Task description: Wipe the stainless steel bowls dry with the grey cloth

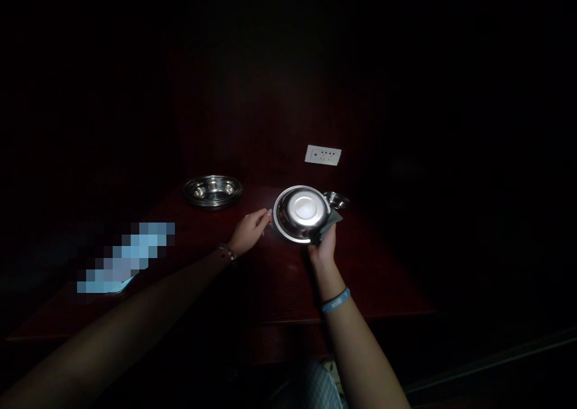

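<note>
Risk: slip of the steel bowl (pixel 301 214), tilted off the table (pixel 279 282), grip at the rim only; likely cause smooth metal and dim light. Possible knock against the small bowl (pixel 337 200) just behind.
Position: bowl raised between both hands. Left hand (pixel 249 231) pinching the left rim. Right hand (pixel 323 245) beneath the lower right edge, clasping it together with a grey cloth (pixel 332 221).
Nearby: stacked bowls (pixel 212 191) to the left, well apart; wall socket (pixel 323 155) behind.

I see open table (pixel 279 289) below both hands | bowls (pixel 212 191) block up-left of left hand (pixel 248 231) | small bowl (pixel 337 200) just beyond right hand (pixel 323 245)
</note>
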Action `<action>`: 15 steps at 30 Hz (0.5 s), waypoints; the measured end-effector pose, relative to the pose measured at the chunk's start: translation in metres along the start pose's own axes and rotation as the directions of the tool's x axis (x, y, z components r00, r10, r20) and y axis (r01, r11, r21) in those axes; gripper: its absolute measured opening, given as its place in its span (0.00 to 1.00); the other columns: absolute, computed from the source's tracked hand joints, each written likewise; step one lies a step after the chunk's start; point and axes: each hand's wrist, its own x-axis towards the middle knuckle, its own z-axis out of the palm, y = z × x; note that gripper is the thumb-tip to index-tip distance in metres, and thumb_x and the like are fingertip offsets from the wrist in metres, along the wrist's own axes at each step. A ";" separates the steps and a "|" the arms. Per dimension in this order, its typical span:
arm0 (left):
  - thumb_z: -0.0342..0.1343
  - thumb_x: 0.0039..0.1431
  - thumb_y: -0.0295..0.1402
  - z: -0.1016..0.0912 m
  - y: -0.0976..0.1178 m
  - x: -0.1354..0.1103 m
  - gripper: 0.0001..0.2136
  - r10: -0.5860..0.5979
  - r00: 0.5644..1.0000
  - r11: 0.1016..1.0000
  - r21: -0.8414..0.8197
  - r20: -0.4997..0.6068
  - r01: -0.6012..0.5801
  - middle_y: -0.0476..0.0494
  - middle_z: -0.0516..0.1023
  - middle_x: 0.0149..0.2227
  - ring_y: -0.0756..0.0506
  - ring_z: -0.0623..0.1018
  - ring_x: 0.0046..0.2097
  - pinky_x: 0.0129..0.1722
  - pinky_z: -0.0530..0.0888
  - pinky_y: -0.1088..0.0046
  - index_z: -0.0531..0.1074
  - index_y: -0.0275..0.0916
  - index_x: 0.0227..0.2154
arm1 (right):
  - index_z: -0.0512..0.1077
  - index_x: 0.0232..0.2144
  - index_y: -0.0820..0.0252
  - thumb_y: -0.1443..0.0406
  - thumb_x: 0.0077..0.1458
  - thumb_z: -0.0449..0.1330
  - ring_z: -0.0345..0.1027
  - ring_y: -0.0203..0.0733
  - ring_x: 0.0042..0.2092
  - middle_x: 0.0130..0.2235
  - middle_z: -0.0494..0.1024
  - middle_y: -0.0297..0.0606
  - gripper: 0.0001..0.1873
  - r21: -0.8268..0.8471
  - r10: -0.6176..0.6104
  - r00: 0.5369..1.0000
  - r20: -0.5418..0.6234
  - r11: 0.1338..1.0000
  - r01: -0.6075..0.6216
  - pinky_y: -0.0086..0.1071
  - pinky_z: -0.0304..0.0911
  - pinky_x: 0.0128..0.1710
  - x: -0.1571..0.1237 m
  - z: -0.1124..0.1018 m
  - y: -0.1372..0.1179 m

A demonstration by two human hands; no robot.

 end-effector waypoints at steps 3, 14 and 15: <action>0.45 0.67 0.47 -0.001 0.001 0.000 0.18 -0.021 1.000 0.998 0.055 0.022 0.020 0.51 0.77 0.24 0.49 0.74 0.25 0.29 0.68 0.74 0.71 0.42 0.28 | 0.75 0.42 0.57 0.53 0.61 0.55 0.76 0.36 0.45 0.41 0.83 0.32 0.17 -0.016 -0.039 0.998 -0.058 0.999 0.038 0.36 0.69 0.54 -0.005 0.004 0.000; 0.42 0.68 0.43 0.004 -0.002 -0.001 0.16 -0.033 0.998 0.995 0.097 0.061 0.027 0.50 0.78 0.28 0.49 0.75 0.25 0.29 0.67 0.73 0.67 0.42 0.28 | 0.76 0.41 0.59 0.54 0.60 0.56 0.76 0.35 0.41 0.39 0.83 0.33 0.17 -0.061 -0.065 0.994 -0.083 0.996 0.060 0.33 0.72 0.47 -0.011 0.012 -0.003; 0.42 0.68 0.42 0.004 -0.003 -0.001 0.16 -0.032 0.997 0.995 0.101 0.067 0.025 0.49 0.78 0.28 0.49 0.75 0.25 0.29 0.67 0.73 0.67 0.42 0.28 | 0.76 0.40 0.59 0.54 0.60 0.56 0.76 0.35 0.41 0.39 0.84 0.33 0.17 -0.054 -0.064 0.994 -0.092 0.997 0.059 0.33 0.72 0.47 -0.011 0.012 -0.004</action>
